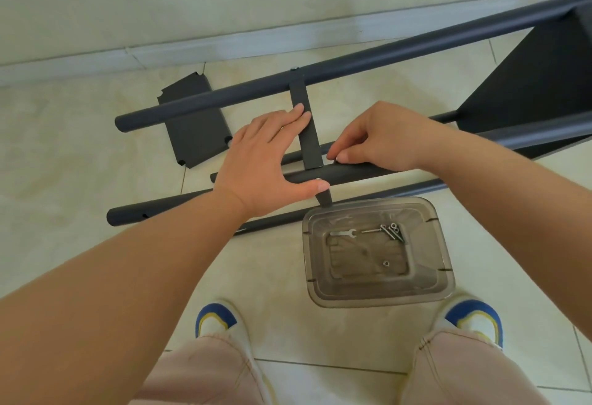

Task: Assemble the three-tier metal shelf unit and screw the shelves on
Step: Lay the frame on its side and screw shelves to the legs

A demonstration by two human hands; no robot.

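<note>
Two bare hands worked on the dark grey metal shelf frame (352,62), which lay on its side across the pale tiled floor (80,148): the left hand (266,161) lay spread with straight fingers on the flat dark crossbar (306,122) and its thumb against the near round tube (349,174). The right hand (381,138) had its fingertips curled, pinching something small at the joint just right of the crossbar; what it was could not be told. Near the feet stood a clear plastic tub (445,263) holding silver screws (389,231) and a small flat spanner (344,233), and a loose dark shelf panel (192,129) lay far left under the frame.
</note>
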